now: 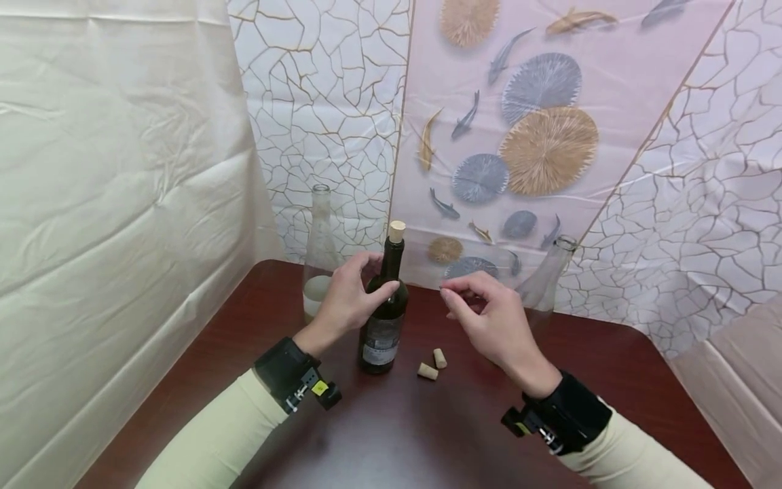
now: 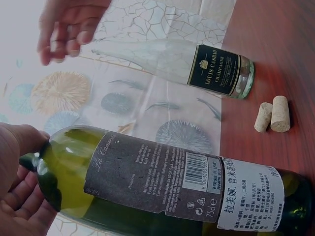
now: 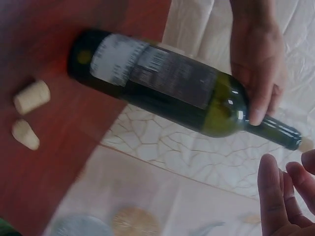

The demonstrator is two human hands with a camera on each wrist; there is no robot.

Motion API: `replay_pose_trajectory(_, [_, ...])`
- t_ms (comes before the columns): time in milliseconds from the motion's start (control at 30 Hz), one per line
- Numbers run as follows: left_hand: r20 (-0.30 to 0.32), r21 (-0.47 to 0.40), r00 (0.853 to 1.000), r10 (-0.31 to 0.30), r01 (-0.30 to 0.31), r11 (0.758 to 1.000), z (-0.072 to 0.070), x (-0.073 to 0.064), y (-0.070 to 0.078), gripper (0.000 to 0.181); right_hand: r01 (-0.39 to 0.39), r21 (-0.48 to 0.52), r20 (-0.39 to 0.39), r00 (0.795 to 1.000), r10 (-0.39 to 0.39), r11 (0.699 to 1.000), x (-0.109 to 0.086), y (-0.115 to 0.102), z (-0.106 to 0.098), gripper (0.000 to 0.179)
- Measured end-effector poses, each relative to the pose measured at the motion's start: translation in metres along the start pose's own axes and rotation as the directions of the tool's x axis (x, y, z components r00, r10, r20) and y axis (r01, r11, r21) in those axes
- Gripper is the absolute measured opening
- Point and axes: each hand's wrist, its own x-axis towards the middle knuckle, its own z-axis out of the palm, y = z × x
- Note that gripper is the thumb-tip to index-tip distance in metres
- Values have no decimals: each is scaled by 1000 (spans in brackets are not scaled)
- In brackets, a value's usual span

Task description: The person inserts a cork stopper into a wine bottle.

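Observation:
A dark green wine bottle stands upright on the table, a pale cork sticking up from its mouth. My left hand grips it around the base of the neck, thumb in front and fingers passing behind. Its printed back labels fill the left wrist view. To the right of the neck hovers my right hand, fingers loosely bent and holding nothing visible. In the right wrist view, the fingers of that hand are close to the corked mouth.
Two loose corks lie on the reddish-brown table right of the wine bottle. A clear bottle stands behind my left hand. Another clear bottle, with a black champagne label, stands behind my right hand. Patterned cloth hangs behind the table.

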Motion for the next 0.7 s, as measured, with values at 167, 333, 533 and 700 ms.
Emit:
replay_pose_trajectory(167, [12,-2,1000,-3,3,1000,2,-1,-3,40,-83,46,-22,996,84,996,-15,13,9,17])
replay_pose_trajectory(333, [8,3,1000,7,-7,1000,1,-1,-4,45,-124,83,-35,991,127,989,-21,23,10,17])
replay_pose_trajectory(533, [-58,-25,998,-21,20,999,-2,-16,-8,53,-287,217,-47,952,303,933,-25,41,10,33])
replay_pose_trajectory(700, [-128,-65,989,-79,71,995,-6,-42,-14,47,-457,368,-16,868,497,810,-40,54,15,42])
